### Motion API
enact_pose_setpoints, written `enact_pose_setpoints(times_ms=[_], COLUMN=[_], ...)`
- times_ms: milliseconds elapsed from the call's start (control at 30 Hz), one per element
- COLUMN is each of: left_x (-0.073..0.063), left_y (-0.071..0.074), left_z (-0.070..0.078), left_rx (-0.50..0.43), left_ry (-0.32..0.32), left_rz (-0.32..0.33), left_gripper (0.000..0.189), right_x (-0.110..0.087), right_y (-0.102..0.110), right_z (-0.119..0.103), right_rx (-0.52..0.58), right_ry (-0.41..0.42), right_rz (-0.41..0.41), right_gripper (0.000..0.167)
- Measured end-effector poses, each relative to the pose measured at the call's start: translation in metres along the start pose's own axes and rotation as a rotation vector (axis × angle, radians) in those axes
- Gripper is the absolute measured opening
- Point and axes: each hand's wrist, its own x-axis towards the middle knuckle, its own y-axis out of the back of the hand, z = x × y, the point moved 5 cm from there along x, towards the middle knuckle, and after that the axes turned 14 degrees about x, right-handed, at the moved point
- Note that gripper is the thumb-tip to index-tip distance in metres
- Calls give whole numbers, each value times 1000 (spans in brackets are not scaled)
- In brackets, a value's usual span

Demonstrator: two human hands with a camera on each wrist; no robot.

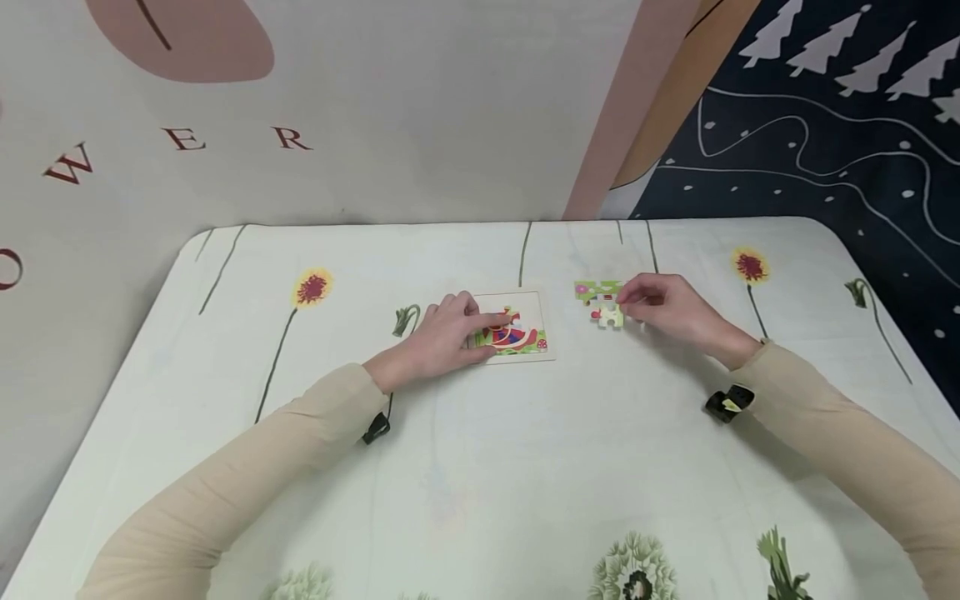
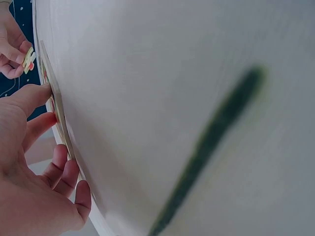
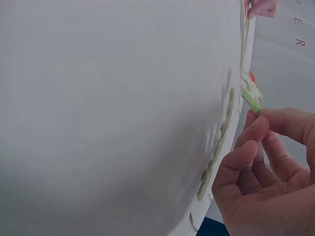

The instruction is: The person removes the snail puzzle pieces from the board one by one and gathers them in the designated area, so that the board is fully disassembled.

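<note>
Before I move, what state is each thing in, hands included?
Puzzle board: flat, partly filled
Held puzzle piece: raised, off the board
Loose puzzle pieces: lying flat beside the board; whether joined, I can't tell
Left hand: fingers touching the board
Right hand: pinching the held piece

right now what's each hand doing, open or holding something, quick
Left hand: open, fingers resting on the puzzle board, not gripping it.
Right hand: closed, pinching a puzzle piece between thumb and fingers.
</note>
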Motion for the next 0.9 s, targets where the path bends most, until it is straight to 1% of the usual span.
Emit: enact_pose_setpoints(times_ms=[433, 667, 800, 900], left_x=[1, 1, 1, 1], left_y=[0, 1, 1, 1], left_z=[0, 0, 0, 0], left_rx=[7, 6, 2, -2], left_ry=[-8, -16, -11, -9], left_rz=[4, 13, 9, 8], left_gripper=[47, 47, 47, 48], right_x=[-11, -16, -17, -17], right_y=[16, 28, 32, 33], right_z=[5, 14, 18, 19], right_rx=[-43, -72, -62, -53], right_ry=[-21, -53, -55, -50], right_rz=[13, 49, 66, 62], right_gripper=[16, 19, 20, 20])
